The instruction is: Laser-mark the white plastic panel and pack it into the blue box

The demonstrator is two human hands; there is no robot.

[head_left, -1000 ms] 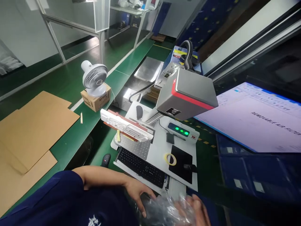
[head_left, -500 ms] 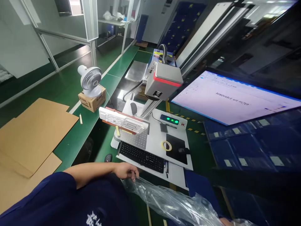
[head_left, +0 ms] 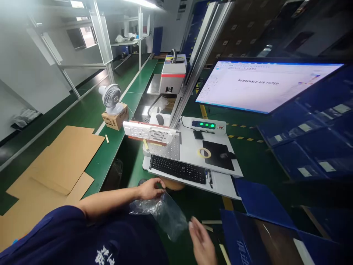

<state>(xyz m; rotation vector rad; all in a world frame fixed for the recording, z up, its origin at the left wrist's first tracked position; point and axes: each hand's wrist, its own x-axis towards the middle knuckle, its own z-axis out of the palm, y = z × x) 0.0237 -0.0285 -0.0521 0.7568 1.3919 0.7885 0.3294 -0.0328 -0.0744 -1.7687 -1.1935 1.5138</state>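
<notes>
A clear plastic bag (head_left: 172, 217) hangs in front of my body, creased toward its left end. My left hand (head_left: 151, 188) pinches its upper edge, fingers closed on the film. Just past the bag's right end is my right hand (head_left: 203, 243), slightly blurred, with its fingers stretched out and nothing seen in them. Beyond my left hand, a black keyboard (head_left: 179, 169) lies on the front shelf of the white machine. A white panel with slots (head_left: 150, 133) stands on the perforated plate, held at a tilt, with a strip of yellow tape on it.
An open blue box (head_left: 264, 200) stands at the lower right. Flat cardboard sheets (head_left: 63, 158) lie on the green bench at left, near a white fan (head_left: 111, 97). A tape roll (head_left: 204, 153) and mouse (head_left: 227, 155) sit right of the keyboard, below a monitor (head_left: 259, 88).
My right hand has come from the lower right toward my left hand and is now off the bag. The stretched bag has slackened and gathered near my left hand. The view has turned.
</notes>
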